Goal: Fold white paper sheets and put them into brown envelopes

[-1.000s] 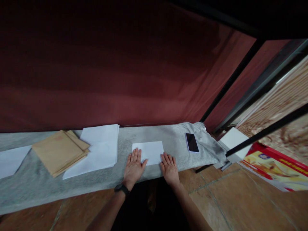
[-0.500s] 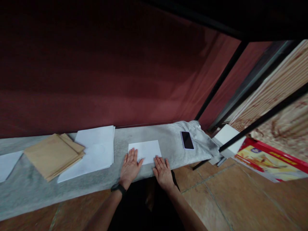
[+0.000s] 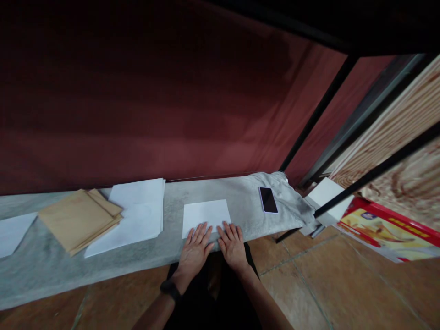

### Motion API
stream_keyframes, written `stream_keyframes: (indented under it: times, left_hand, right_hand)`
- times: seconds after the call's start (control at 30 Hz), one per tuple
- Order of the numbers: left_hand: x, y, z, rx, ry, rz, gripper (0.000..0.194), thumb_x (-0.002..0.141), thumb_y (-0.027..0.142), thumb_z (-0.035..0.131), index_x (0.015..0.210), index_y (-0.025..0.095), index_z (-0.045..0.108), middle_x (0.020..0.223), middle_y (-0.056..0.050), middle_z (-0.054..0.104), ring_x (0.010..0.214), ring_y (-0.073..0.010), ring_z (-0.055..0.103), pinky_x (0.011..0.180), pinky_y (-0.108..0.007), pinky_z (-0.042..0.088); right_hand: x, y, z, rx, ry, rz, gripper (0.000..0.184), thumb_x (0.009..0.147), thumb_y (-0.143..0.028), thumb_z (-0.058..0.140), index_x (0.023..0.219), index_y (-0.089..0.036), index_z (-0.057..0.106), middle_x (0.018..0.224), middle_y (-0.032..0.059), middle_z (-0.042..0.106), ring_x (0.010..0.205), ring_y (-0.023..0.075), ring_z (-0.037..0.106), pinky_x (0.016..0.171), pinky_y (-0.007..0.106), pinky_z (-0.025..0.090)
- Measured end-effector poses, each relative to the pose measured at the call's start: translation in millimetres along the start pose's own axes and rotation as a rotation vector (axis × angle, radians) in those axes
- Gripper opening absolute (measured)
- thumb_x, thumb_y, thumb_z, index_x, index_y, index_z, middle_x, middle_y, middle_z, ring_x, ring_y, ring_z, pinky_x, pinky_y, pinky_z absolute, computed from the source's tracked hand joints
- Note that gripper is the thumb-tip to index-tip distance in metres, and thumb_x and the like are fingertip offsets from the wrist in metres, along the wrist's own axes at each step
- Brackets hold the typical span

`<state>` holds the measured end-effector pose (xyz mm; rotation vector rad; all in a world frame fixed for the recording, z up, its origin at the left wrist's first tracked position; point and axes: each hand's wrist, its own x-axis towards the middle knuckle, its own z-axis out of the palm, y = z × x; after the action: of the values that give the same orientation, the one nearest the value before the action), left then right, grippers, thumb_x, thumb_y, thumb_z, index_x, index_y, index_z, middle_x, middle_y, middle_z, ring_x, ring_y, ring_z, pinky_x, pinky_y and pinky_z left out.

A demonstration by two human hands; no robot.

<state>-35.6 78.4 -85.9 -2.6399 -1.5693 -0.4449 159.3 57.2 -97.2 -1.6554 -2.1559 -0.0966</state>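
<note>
A white sheet of paper (image 3: pixel 206 212) lies flat on the grey cloth in front of me; whether it is folded I cannot tell. My left hand (image 3: pixel 195 250), with a dark band on its wrist, rests palm down with its fingertips on the paper's near edge. Beside it my right hand (image 3: pixel 232 245) also lies palm down, fingers spread, at the near right corner. Neither hand grips anything. To the left is a stack of larger white paper (image 3: pixel 140 208), partly covered by several brown envelopes (image 3: pixel 77 220).
The bench is draped in grey cloth (image 3: pixel 144 254). A phone (image 3: pixel 268 200) lies toward its right end. More white paper (image 3: pixel 13 233) is at far left. Dark metal posts (image 3: pixel 319 110) and a red and yellow box (image 3: pixel 388 229) stand right. A dark red panel (image 3: pixel 172 137) rises behind.
My left hand has slid toward me and to the right, from the paper's left side to its near edge. My right hand has shifted only slightly. The paper stays in place.
</note>
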Motion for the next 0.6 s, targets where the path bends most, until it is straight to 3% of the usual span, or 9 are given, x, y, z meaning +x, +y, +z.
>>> stream_keyframes:
  times: [0.33,0.47,0.6]
  left_hand:
    - [-22.5,-7.0,11.5,0.017,0.079,-0.146,0.070,0.101,0.054,0.033,0.151,0.007,0.044,0.157,-0.020,0.044,0.149,-0.0298,0.038,0.121,-0.048,0.036]
    - [-29.3,-8.0,10.9,0.023,0.099,-0.192,0.069,0.102,0.053,0.030,0.150,0.006,0.046,0.154,-0.022,0.047,0.148,-0.0313,0.040,0.121,-0.052,0.035]
    - [-19.5,2.0,7.8,0.012,0.078,-0.188,0.063,0.102,0.047,0.030,0.149,0.009,0.048,0.155,-0.019,0.048,0.148,-0.0311,0.039,0.123,-0.054,0.030]
  right_hand:
    - [-1.0,-1.0,1.3,-0.007,0.008,0.006,0.048,0.106,-0.035,0.045,0.154,-0.031,0.044,0.159,0.0044,0.046,0.145,0.0276,0.041,0.121,0.051,0.026]
    - [-1.3,-0.3,2.8,-0.008,0.016,0.001,0.050,0.105,-0.035,0.046,0.155,-0.031,0.043,0.159,0.0050,0.046,0.145,0.0280,0.041,0.121,0.052,0.025]
    - [-0.9,-0.3,3.5,0.002,0.011,0.003,0.049,0.105,-0.034,0.046,0.154,-0.031,0.045,0.159,0.0044,0.045,0.145,0.0286,0.041,0.120,0.053,0.027]
